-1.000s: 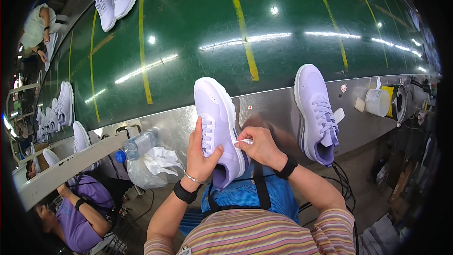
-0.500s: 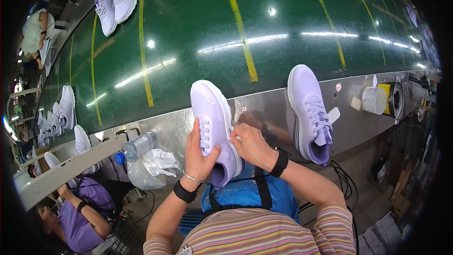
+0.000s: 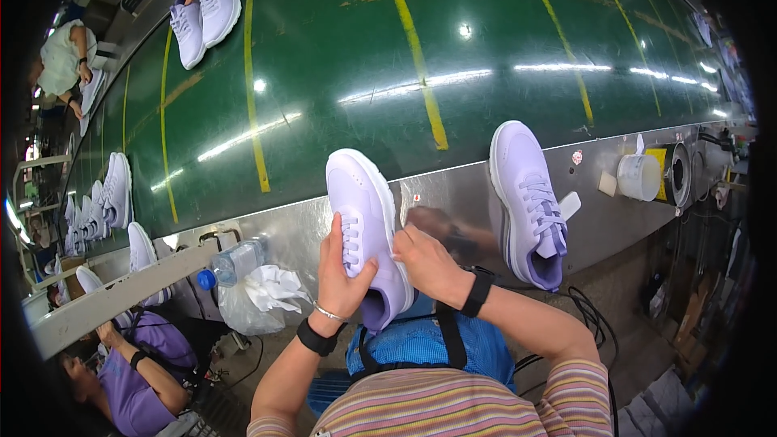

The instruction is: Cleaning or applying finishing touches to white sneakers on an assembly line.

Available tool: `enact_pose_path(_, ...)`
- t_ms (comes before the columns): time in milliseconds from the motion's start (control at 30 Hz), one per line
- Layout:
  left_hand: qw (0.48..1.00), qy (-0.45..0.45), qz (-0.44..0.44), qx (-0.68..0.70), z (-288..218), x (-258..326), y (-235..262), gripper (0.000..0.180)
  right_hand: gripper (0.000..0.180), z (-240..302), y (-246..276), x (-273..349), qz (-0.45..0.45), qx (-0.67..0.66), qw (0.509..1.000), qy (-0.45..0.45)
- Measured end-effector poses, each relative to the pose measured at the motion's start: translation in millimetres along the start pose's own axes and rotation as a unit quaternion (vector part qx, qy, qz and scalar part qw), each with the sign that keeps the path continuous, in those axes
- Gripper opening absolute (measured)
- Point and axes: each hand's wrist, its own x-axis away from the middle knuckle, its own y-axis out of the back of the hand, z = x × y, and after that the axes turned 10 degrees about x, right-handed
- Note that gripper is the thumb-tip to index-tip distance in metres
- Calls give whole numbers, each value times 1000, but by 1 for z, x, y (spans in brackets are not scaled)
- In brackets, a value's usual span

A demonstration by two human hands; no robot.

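**Operator A:** Lavender sneaker (image 3: 366, 218) — where does it lie relative to the hands?

**Operator B:** Directly between them; its long axis runs away from the body, toe toward the green conveyor belt (image 3: 486, 57), heel hanging off the steel ledge (image 3: 453, 194) toward the person. Left hand (image 3: 340, 271) is wrapped around the laced side, fingers closed on the upper; right hand (image 3: 425, 263) touches the opposite side near the collar, fingers curled — whether it pinches anything small cannot be told.

**Operator A:** Which hand is nearer?

**Operator B:** Both are in contact; the left carries the grip.

**Operator A:** Surface and surroundings?

**Operator B:** Second sneaker (image 3: 528, 198) rests on the same ledge to the right, well apart; white tub (image 3: 639, 176) beyond it; water bottle (image 3: 229, 262) and crumpled plastic bag (image 3: 259, 295) at left; paired shoes (image 3: 206, 4) ride the far side of the belt; a seated co-worker (image 3: 133, 372) is at lower left.
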Motion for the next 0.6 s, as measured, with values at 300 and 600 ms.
enact_pose_path(300,999,-37,5,17,20,1,-2,84,13,-5,-14,-3,-106,55,990,70)
enact_pose_path(600,999,-20,-11,45,21,-4,-9,84,15,-16,-19,26,-82,-226,957,-163)
